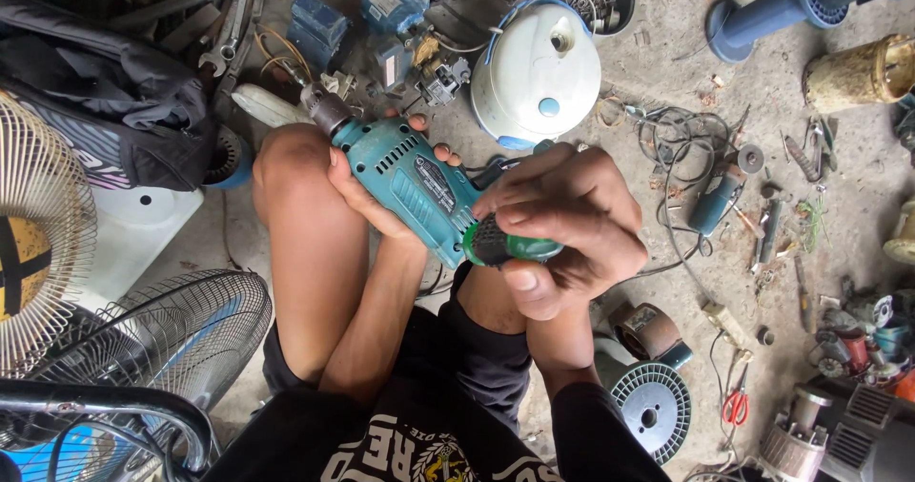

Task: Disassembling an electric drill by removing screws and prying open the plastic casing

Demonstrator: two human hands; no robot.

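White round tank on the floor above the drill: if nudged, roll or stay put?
The white round tank probably stays put, since it seems to rest on a flat end. Its smooth, domed shell looks slippery to grip. Tipped onto its side, it would likely roll.

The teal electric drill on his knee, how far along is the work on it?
Done: nothing shows as finished; the teal plastic electric drill looks closed, casing whole. In hand: the left hand steadies its body on the knee, while the right hand presses a green-and-black handled screwdriver against its rear end. Left: whether any screws are out cannot be seen; the drill is not yet opened.
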